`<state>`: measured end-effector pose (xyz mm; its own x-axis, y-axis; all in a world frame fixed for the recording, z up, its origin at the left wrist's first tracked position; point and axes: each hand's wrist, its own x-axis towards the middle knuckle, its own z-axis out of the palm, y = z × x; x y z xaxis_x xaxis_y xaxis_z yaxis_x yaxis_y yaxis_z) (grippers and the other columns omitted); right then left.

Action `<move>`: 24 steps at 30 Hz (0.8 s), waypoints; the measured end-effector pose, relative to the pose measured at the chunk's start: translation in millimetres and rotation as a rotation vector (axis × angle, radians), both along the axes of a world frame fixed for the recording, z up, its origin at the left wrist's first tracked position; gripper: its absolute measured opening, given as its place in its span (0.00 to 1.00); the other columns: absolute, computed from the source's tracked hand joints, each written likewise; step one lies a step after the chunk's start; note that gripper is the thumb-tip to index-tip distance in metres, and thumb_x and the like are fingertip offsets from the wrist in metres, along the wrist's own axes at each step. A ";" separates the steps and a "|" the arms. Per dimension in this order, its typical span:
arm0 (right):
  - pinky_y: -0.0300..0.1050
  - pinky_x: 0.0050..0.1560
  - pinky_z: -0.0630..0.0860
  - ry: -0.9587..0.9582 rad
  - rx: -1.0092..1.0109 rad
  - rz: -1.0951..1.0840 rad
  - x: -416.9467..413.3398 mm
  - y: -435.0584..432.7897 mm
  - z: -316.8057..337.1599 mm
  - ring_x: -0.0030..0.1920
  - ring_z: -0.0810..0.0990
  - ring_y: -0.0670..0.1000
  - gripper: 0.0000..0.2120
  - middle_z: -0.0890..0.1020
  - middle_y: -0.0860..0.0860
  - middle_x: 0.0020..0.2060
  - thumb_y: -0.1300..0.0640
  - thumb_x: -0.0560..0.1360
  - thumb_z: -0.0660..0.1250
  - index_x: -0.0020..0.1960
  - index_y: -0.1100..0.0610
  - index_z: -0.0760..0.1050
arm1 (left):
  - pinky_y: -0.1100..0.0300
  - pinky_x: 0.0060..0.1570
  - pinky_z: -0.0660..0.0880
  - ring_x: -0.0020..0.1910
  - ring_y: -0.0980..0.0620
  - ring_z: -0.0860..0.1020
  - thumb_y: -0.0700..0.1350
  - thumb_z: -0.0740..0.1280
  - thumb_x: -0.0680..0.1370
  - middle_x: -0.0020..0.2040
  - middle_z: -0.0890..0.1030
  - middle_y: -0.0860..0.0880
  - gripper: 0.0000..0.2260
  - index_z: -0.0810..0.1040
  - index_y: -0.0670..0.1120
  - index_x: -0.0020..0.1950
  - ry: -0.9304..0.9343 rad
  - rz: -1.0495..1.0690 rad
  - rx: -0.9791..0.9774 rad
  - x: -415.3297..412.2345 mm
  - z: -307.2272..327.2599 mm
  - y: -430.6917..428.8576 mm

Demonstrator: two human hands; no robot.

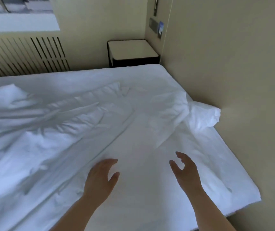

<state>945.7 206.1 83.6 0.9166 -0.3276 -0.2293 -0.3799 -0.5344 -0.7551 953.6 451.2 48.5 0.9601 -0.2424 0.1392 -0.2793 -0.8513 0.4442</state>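
Reaching over the sheet (133, 124) near its right edge, left hand (100, 178) and right hand (185, 171) spread, perhaps touching

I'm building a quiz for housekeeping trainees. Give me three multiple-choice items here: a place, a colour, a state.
1. Where is the nightstand? A in the corner beyond the sheet; B on the sheet; C beside the person's feet.
2. What colour is the sheet? A red; B white; C black.
3. How are the left hand and right hand? A both clutch the sheet; B one holds a pillow; C both open, holding nothing.
Answers: A, it stands past the sheet's far edge; B, the wrinkled cloth is white; C, fingers are loose, grasping nothing.
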 end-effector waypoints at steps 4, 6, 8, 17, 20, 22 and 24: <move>0.47 0.69 0.57 0.172 -0.225 0.044 27.1 -9.1 -23.8 0.72 0.58 0.54 0.29 0.61 0.52 0.72 0.49 0.76 0.64 0.73 0.54 0.58 | 0.60 0.70 0.47 0.75 0.50 0.55 0.77 0.32 0.56 0.76 0.54 0.45 0.56 0.52 0.45 0.75 0.296 0.129 0.088 10.1 -13.6 7.0; 0.48 0.70 0.53 0.205 -0.301 0.047 40.7 -26.7 -29.5 0.74 0.54 0.53 0.33 0.55 0.51 0.75 0.46 0.75 0.63 0.75 0.53 0.53 | 0.58 0.67 0.49 0.71 0.43 0.64 0.74 0.35 0.66 0.71 0.65 0.39 0.49 0.61 0.43 0.73 0.274 0.112 0.176 13.7 -20.9 -1.3; 0.51 0.72 0.49 0.263 -0.320 0.037 56.7 -50.3 -35.2 0.75 0.50 0.52 0.38 0.51 0.52 0.75 0.42 0.73 0.64 0.75 0.52 0.49 | 0.57 0.67 0.49 0.71 0.47 0.63 0.69 0.39 0.74 0.68 0.70 0.39 0.37 0.62 0.48 0.72 0.225 0.087 0.191 9.8 -22.8 -15.2; 0.47 0.68 0.64 0.480 0.172 -0.061 86.0 -134.3 -68.6 0.70 0.65 0.55 0.51 0.63 0.52 0.72 0.37 0.63 0.71 0.76 0.53 0.48 | 0.56 0.71 0.42 0.75 0.55 0.40 0.71 0.39 0.73 0.76 0.39 0.52 0.37 0.43 0.52 0.76 -0.007 -0.158 0.292 25.9 -71.9 -102.4; 0.52 0.66 0.68 0.441 0.172 -0.057 86.8 -135.5 -79.0 0.65 0.71 0.53 0.60 0.71 0.51 0.66 0.28 0.46 0.68 0.72 0.54 0.59 | 0.57 0.71 0.41 0.75 0.56 0.40 0.71 0.38 0.73 0.76 0.40 0.52 0.37 0.44 0.52 0.76 -0.026 -0.149 0.329 27.0 -70.4 -101.0; 0.53 0.65 0.69 0.409 0.194 -0.070 82.4 -132.5 -81.4 0.64 0.73 0.53 0.62 0.74 0.51 0.64 0.26 0.43 0.69 0.70 0.54 0.62 | 0.58 0.71 0.41 0.75 0.57 0.40 0.71 0.39 0.73 0.77 0.48 0.49 0.37 0.43 0.52 0.76 0.024 -0.140 0.308 25.8 -67.4 -100.7; 0.52 0.63 0.71 0.386 0.205 -0.097 73.1 -124.8 -69.7 0.60 0.75 0.53 0.54 0.77 0.51 0.60 0.29 0.48 0.71 0.67 0.56 0.66 | 0.60 0.71 0.41 0.75 0.58 0.40 0.71 0.39 0.73 0.74 0.57 0.47 0.36 0.43 0.53 0.76 0.048 -0.135 0.273 23.0 -64.3 -99.6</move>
<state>1018.7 81.3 13.9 0.7186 -0.3198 -0.6175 -0.6954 -0.3363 -0.6351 976.6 351.6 -15.7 0.9207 -0.3902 0.0068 -0.3821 -0.8977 0.2191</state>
